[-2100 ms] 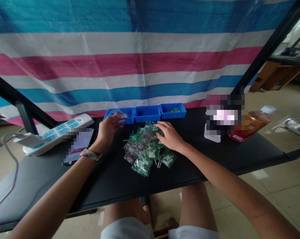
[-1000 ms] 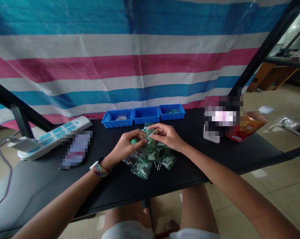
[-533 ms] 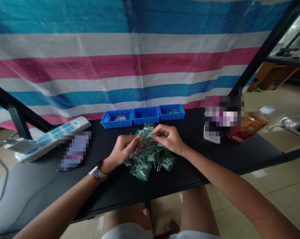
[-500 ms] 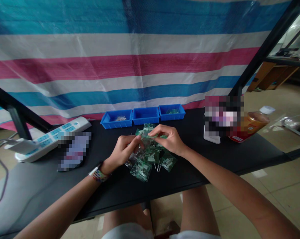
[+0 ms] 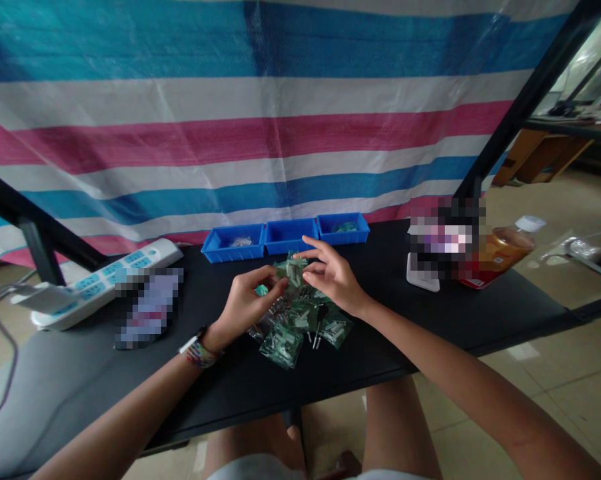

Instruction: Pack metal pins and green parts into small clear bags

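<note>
Green packet is pinched by the left hand over a pile of packets midway along the bench, nearer its front edge, with the right hand just beside it, fingers spread.

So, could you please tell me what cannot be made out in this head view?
Head view:
packet in the left hand: contents too small; whether the right hand also grips it is hidden by that hand.
pile of packets: far part behind both hands.
left blue bin: contents too small.
flat item by the power strip and object by the bottle: pixelated.
</note>
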A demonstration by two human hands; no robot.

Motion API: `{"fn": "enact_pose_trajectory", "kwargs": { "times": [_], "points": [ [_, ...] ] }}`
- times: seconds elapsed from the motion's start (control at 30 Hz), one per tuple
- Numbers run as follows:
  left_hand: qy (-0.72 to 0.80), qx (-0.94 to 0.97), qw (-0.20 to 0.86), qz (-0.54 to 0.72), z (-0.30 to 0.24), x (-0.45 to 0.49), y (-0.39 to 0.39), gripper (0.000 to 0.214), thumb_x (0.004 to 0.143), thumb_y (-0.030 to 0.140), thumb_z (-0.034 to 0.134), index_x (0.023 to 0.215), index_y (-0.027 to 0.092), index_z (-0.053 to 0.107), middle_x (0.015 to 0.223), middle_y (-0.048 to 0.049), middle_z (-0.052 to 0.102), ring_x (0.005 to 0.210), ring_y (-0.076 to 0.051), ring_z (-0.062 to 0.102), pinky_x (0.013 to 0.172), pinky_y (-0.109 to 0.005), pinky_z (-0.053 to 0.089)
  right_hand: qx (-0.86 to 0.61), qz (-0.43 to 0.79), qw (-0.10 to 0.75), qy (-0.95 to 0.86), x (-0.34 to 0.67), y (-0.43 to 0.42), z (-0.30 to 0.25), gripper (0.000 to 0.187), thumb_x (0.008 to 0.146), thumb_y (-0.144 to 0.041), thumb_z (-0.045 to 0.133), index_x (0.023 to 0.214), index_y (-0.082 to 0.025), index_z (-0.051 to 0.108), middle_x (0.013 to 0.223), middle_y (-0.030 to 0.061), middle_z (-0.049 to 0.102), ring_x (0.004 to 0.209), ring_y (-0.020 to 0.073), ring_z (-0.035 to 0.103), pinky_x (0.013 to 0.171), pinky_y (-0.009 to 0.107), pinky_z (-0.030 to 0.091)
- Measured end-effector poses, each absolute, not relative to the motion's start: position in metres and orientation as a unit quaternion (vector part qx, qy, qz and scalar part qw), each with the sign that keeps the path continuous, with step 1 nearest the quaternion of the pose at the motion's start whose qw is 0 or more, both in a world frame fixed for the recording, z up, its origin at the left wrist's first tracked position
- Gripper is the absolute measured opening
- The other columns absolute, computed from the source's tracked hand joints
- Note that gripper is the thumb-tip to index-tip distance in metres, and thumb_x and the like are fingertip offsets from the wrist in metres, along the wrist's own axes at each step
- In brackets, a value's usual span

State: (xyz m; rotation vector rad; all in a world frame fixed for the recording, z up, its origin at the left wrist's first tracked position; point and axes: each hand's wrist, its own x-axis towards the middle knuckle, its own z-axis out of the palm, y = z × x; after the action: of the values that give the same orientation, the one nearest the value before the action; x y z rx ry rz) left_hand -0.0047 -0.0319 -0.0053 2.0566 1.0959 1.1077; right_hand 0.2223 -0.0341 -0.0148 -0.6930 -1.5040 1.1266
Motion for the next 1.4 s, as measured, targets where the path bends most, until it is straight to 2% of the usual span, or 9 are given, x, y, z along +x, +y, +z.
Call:
{"fn": "enact_pose_trajectory", "kwargs": {
  "times": [0.13,0.23,0.4,0.47,0.67,0.73,0.93,1.1,1.4],
  "points": [
    [0.391,0.775,0.282,0.408,-0.005,-0.002,-0.033,0.034,0.097,0.048,0.072,0.079,0.019,0.071,0.071,-0.0021,0.071,0.066,-0.017,0.063,0.064,-0.027,0.048,-0.303,0.548,0.509,-0.591,0.219,-0.029,-0.019,0.035,0.083,-0.035,0.086,0.111,-0.024,0.068,0.099,0.0030,0.071,0.084,0.0208,0.074,0.067,0.034,0.070],
    [0.379,0.795,0.265,0.392,-0.004,-0.004,-0.033,0.026,0.101,0.043,0.067,0.095,0.020,0.075,0.083,-0.0039,0.076,0.076,-0.020,0.070,0.071,-0.029,0.052,-0.324,0.515,0.536,-0.585,0.224,-0.016,-0.022,0.029,0.083,-0.038,0.084,0.100,-0.023,0.068,0.090,0.0018,0.068,0.079,0.0198,0.072,0.060,0.032,0.068],
    [0.370,0.853,0.131,0.344,-0.006,-0.013,-0.022,0.023,0.102,0.036,0.060,0.109,0.021,0.077,0.107,-0.0100,0.078,0.100,-0.028,0.069,0.092,-0.040,0.052,-0.391,0.294,0.706,-0.512,0.262,0.024,-0.020,0.027,0.089,-0.041,0.078,0.101,-0.024,0.061,0.097,0.0029,0.069,0.083,0.0195,0.073,0.072,0.035,0.069],
    [0.367,0.876,0.084,0.300,-0.009,-0.016,-0.018,0.027,0.101,0.036,0.062,0.118,0.021,0.076,0.118,-0.0116,0.077,0.109,-0.031,0.067,0.099,-0.046,0.050,-0.435,0.176,0.722,-0.508,0.282,0.039,-0.017,0.023,0.094,-0.039,0.072,0.108,-0.024,0.062,0.103,0.0057,0.070,0.091,0.0216,0.073,0.079,0.037,0.068],
    [0.352,0.909,0.037,0.220,-0.016,-0.018,-0.016,0.033,0.103,0.039,0.062,0.129,0.022,0.075,0.132,-0.0127,0.074,0.120,-0.033,0.064,0.104,-0.050,0.048,-0.547,-0.048,0.484,-0.681,0.306,0.047,-0.022,0.025,0.099,-0.025,0.063,0.121,-0.017,0.073,0.121,0.0190,0.073,0.120,0.0372,0.065,0.113,0.060,0.049],
    [0.355,0.904,0.045,0.233,-0.018,-0.018,-0.015,0.031,0.103,0.039,0.063,0.127,0.022,0.074,0.130,-0.0118,0.075,0.120,-0.032,0.065,0.106,-0.049,0.048,-0.539,-0.066,0.456,-0.705,0.298,0.041,-0.023,0.027,0.100,-0.024,0.061,0.123,-0.017,0.074,0.122,0.0188,0.074,0.122,0.0383,0.063,0.116,0.060,0.045],
    [0.345,0.885,0.090,0.300,-0.018,-0.017,-0.012,0.021,0.101,0.028,0.066,0.120,0.022,0.075,0.118,-0.0086,0.076,0.110,-0.027,0.068,0.100,-0.044,0.052,-0.399,-0.004,0.430,-0.810,0.262,0.019,-0.024,0.027,0.097,-0.014,0.061,0.120,-0.019,0.074,0.117,0.0134,0.075,0.118,0.0317,0.064,0.108,0.049,0.052],
    [0.342,0.854,0.154,0.361,-0.013,-0.015,-0.016,0.012,0.099,0.022,0.066,0.108,0.021,0.074,0.107,-0.0066,0.073,0.100,-0.022,0.070,0.089,-0.034,0.056,-0.293,0.121,0.420,-0.850,0.240,0.000,-0.024,0.007,0.095,-0.016,0.072,0.098,-0.021,0.075,0.106,0.0076,0.078,0.109,0.0268,0.067,0.102,0.045,0.053],
    [0.333,0.843,0.173,0.386,-0.013,-0.012,-0.018,0.012,0.096,0.020,0.068,0.106,0.022,0.073,0.102,-0.0047,0.068,0.088,-0.018,0.070,0.082,-0.030,0.056,-0.321,0.291,0.449,-0.781,0.232,0.000,-0.026,0.011,0.093,-0.017,0.074,0.082,-0.020,0.072,0.090,0.0038,0.077,0.094,0.0227,0.069,0.092,0.038,0.050]
  ]
}}
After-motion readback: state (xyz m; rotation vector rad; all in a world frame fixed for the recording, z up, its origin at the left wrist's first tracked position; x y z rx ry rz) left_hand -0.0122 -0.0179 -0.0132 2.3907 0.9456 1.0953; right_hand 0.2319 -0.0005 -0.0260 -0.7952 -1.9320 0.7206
